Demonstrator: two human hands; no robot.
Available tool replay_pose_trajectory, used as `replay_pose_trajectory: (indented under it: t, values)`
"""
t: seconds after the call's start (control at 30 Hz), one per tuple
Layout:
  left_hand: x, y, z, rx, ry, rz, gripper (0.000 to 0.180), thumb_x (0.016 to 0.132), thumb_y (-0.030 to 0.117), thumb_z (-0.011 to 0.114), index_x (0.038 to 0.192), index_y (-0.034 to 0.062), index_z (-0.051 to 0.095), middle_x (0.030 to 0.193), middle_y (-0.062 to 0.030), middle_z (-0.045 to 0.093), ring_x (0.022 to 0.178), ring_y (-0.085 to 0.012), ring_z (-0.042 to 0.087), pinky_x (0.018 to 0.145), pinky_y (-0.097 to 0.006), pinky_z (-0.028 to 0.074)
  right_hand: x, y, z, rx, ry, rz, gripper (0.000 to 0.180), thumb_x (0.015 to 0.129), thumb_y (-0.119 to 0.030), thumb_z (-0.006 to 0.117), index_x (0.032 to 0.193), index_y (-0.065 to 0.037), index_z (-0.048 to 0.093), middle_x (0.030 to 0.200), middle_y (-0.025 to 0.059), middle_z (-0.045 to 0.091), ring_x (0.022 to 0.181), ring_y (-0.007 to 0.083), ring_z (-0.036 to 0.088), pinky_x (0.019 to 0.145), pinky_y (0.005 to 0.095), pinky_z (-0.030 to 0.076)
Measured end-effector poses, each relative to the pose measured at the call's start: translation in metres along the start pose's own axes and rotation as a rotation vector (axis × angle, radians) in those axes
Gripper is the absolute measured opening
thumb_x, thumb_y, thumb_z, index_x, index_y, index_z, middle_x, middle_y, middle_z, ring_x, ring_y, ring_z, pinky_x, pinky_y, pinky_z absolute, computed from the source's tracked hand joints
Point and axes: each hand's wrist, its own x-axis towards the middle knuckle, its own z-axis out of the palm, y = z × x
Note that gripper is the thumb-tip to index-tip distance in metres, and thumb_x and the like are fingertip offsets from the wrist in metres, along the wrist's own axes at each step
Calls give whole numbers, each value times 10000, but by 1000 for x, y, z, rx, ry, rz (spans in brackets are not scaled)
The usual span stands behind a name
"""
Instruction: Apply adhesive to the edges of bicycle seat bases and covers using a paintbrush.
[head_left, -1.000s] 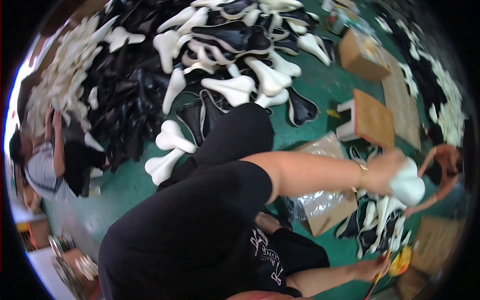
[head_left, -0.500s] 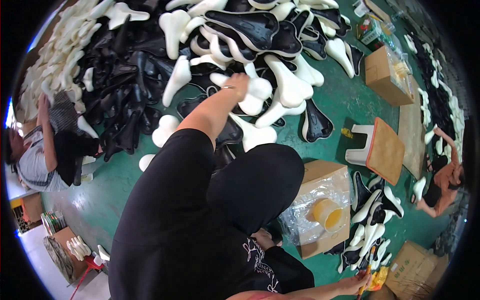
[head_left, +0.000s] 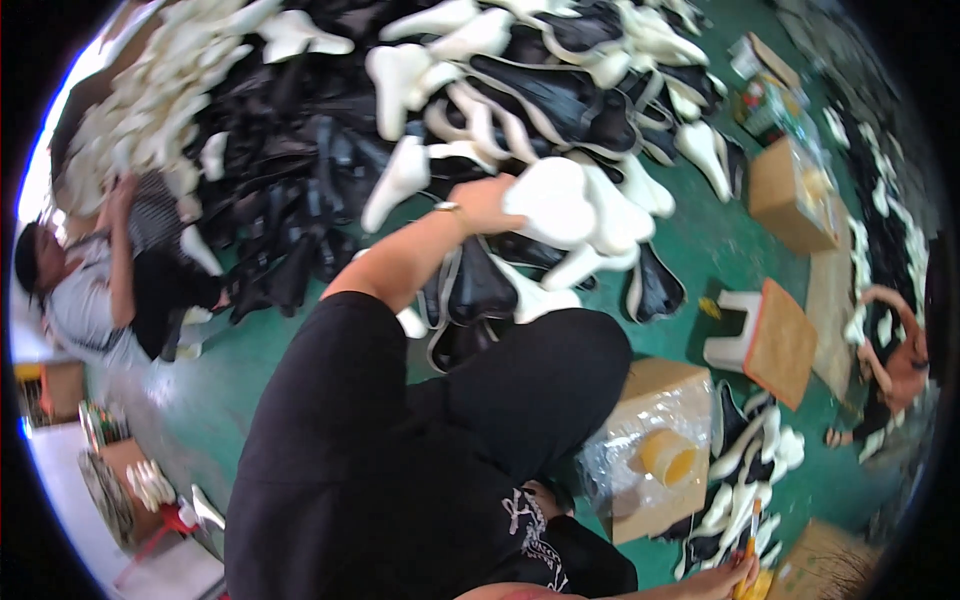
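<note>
My left hand [head_left: 488, 207] reaches over the pile and grips a white bicycle saddle pad [head_left: 552, 203] by its near left side. The thumb shows at the pad's edge and the other fingers are partly hidden. More white pads [head_left: 612, 215] lie beneath and beside it, among black saddle shells [head_left: 478, 285]. Low at the right, my right hand [head_left: 735, 575] is closed round a paintbrush [head_left: 753, 530], bristles up. An open tub of yellowish liquid [head_left: 670, 457] stands on a plastic-covered cardboard box [head_left: 655, 510], beyond the brush.
Left, a co-worker [head_left: 85, 290] sits by heaps of white pads [head_left: 140, 130] and black shells [head_left: 285, 180]. Another person [head_left: 900, 370] works far right. A stool [head_left: 775, 345] and an open carton [head_left: 790, 200] stand on the green floor. More saddle parts [head_left: 735, 500] lie beside the box.
My left hand has moved right, raising and turning a white pad that lay in the pile. The view has shifted a little. My right hand still holds the brush.
</note>
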Motion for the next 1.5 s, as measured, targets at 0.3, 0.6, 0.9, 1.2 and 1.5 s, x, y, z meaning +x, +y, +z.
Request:
replay_pose_trajectory:
  t: [0.3, 0.6, 0.9, 1.2, 1.5]
  values:
    - [-121, 95, -55, -1806, -612, 451, 593, 875, 324, 651, 1302, -6, 404, 1116, -213, 605, 890, -324, 670, 771, -431, 583, -37, -65, 44, -8, -221, -360, 340, 924, -203, 552, 641, -16, 540, 584, 70, 469, 492, 166, 374, 481, 291, 312]
    - [-194, 186, -3, -1616, -1161, -130, 639, 928, 464, 460, 1282, -69, 463, 1048, -257, 638, 755, -305, 690, 631, -342, 597, -59, 2, 47, 195, -389, 167, 135, 851, -39, 644, 978, -6, 613, 853, 51, 619, 767, 126, 596, 717, 257, 493]
    - [-214, 239, 45, -1078, -1340, -261, 595, 929, 435, 480, 1209, -89, 511, 957, -272, 650, 737, -278, 699, 541, -312, 601, -74, 12, 68, -32, -520, 160, 110, 822, -85, 673, 893, -17, 622, 790, 30, 615, 709, 86, 566, 624, 225, 450]
    - [-198, 245, 43, -1126, -1358, -319, 595, 927, 401, 490, 1219, -117, 487, 941, -278, 651, 674, -277, 699, 505, -293, 598, -57, -9, 63, 442, -379, 365, 91, 855, -37, 627, 932, -3, 595, 812, 44, 619, 710, 116, 604, 652, 249, 511]
    - [-192, 257, 42, -1245, -1384, -394, 544, 908, 306, 550, 1247, -112, 469, 972, -252, 660, 729, -271, 704, 583, -303, 610, -57, -15, 65, 392, -549, 319, 76, 844, -33, 636, 893, -6, 585, 821, 39, 610, 743, 102, 596, 690, 225, 480]
